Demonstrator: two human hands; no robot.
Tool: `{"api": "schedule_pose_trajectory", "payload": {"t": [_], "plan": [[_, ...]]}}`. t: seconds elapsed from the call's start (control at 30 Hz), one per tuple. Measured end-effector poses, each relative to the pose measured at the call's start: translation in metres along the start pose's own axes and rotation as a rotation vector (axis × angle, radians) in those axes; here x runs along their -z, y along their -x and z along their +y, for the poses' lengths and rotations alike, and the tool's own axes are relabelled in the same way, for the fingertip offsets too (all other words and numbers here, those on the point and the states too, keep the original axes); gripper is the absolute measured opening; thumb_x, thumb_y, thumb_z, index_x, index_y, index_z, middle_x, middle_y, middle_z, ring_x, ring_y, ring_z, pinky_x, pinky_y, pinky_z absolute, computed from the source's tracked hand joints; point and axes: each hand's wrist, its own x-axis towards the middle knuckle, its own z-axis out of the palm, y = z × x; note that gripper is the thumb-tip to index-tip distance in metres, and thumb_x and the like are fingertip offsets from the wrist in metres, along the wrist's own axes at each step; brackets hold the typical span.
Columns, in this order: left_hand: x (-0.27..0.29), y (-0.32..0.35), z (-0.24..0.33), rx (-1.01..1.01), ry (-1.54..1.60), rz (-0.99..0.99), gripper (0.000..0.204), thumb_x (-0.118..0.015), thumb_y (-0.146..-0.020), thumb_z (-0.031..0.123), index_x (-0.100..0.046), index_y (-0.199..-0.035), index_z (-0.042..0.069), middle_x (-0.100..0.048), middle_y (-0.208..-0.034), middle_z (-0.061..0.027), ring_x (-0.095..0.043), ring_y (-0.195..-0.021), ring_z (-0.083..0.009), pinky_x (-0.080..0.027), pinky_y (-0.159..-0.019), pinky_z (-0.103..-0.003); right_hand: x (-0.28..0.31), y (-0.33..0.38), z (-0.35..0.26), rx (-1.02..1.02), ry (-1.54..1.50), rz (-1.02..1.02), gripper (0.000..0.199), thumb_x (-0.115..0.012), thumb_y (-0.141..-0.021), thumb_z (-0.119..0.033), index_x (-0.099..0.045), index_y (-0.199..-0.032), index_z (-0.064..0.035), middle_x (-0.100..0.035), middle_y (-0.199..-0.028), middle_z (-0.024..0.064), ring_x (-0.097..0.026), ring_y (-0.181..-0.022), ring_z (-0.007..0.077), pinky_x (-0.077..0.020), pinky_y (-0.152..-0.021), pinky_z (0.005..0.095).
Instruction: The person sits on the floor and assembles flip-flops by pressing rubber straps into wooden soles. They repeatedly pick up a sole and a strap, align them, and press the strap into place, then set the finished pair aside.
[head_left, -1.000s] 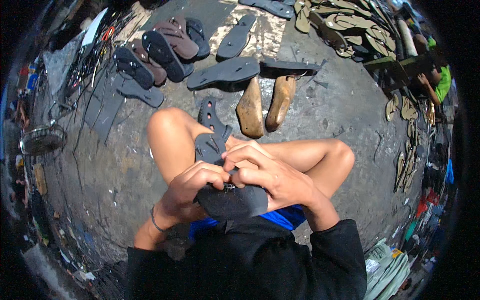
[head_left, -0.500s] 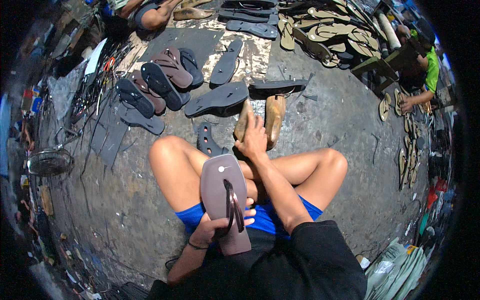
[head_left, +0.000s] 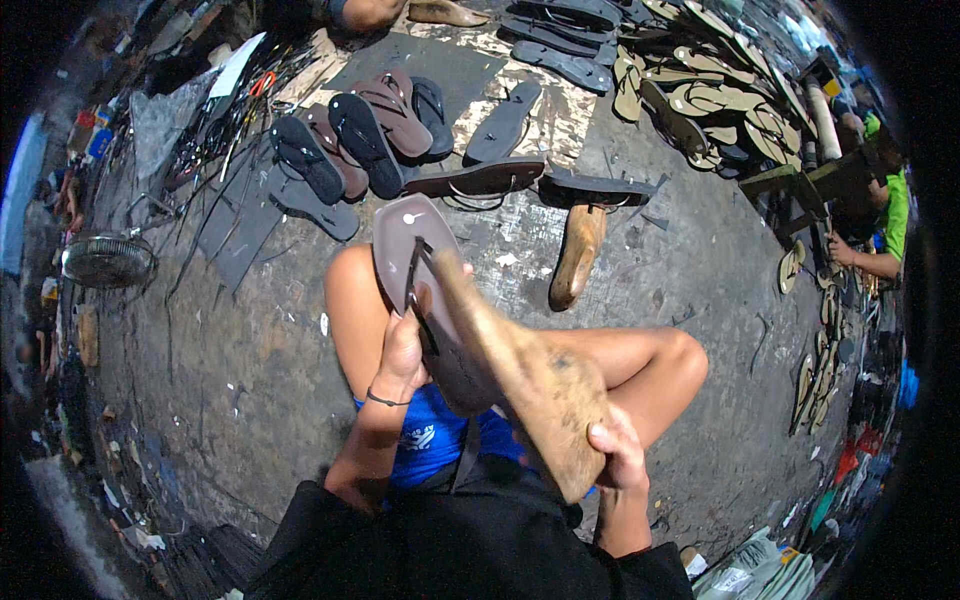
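My left hand (head_left: 403,352) grips a brown flip-flop (head_left: 412,222) by its side, near the dark strap. The sole tilts up over my left knee. My right hand (head_left: 622,452) is closed around the broad end of a wooden shoe last (head_left: 560,385). The narrow end of the last lies against the flip-flop at the strap, covering part of the sole; whether it is under the strap I cannot tell. A second wooden shoe last (head_left: 578,258) rests on the floor beyond my legs, its far end by a dark sandal (head_left: 598,187) lying on its side.
Several black and brown flip-flops (head_left: 365,140) lie at the far left, near grey sheet pieces (head_left: 238,235). Tan flip-flops (head_left: 725,98) are heaped at the far right. A fan (head_left: 108,262) stands left. Beside a wooden bench (head_left: 800,192), a person in a green sleeve (head_left: 896,215) works.
My right hand has picked up one wooden last from the floor and brought it to the flip-flop. My left hand has lifted the flip-flop forward. The view has shifted slightly.
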Motion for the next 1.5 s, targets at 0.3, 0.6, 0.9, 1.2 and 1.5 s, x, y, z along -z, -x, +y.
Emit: {"api": "schedule_pose_trajectory", "payload": {"t": [0.3,0.6,0.9,1.2,1.5], "plan": [[0.02,0.04,-0.02,0.19,0.268,0.189,0.067,-0.021,-0.102,0.053,-0.038,-0.145,0.004,-0.046,-0.144,-0.0236,-0.052,-0.127,-0.0318,-0.041,-0.108,-0.043,-0.056,0.004,0.015,0.507,1.131,0.055,0.063,-0.074,-0.083,-0.017,-0.047,-0.134,0.0076,-0.062,-0.116,0.0282,-0.068,-0.1,0.037,-0.0552,-0.084,0.0387],[0.012,0.05,-0.017,0.176,0.101,0.198,0.077,-0.017,-0.1,0.06,-0.039,-0.144,0.0,-0.049,-0.141,-0.0215,-0.053,-0.125,-0.0304,-0.044,-0.105,-0.042,-0.06,0.014,0.007,0.411,1.152,0.072,0.062,-0.074,-0.083,-0.017,-0.046,-0.133,0.0089,-0.062,-0.117,0.0291,-0.068,-0.1,0.0375,-0.0551,-0.084,0.0393],[-0.002,0.044,-0.007,0.043,-0.098,0.284,0.077,-0.021,-0.102,0.06,-0.036,-0.145,-0.001,-0.048,-0.143,-0.018,-0.049,-0.129,-0.0251,-0.04,-0.109,-0.039,-0.056,0.007,0.005,0.477,1.066,0.102,0.057,-0.073,-0.083,-0.013,-0.049,-0.131,0.01,-0.063,-0.117,0.0292,-0.067,-0.104,0.0354,-0.0533,-0.088,0.0376],[-0.019,0.061,0.012,-0.557,-1.14,0.208,0.011,-0.067,-0.085,0.006,-0.064,-0.091,-0.003,-0.045,-0.135,-0.0204,-0.06,-0.101,-0.0215,-0.048,-0.091,-0.033,-0.044,-0.002,0.007,0.563,0.957,0.182,0.055,-0.072,-0.083,-0.009,-0.05,-0.13,0.0104,-0.063,-0.119,0.0262,-0.065,-0.109,0.0324,-0.0501,-0.094,0.0369],[-0.006,0.057,0.024,-0.461,-0.762,-0.101,0.003,-0.065,-0.088,-0.002,-0.066,-0.088,-0.005,-0.036,-0.138,-0.0154,-0.042,-0.133,-0.0292,-0.042,-0.106,-0.04,-0.043,0.003,0.005,0.616,1.014,0.202,0.057,-0.073,-0.082,-0.008,-0.05,-0.13,0.0099,-0.063,-0.119,0.0273,-0.066,-0.107,0.0343,-0.0517,-0.092,0.0371]]}}
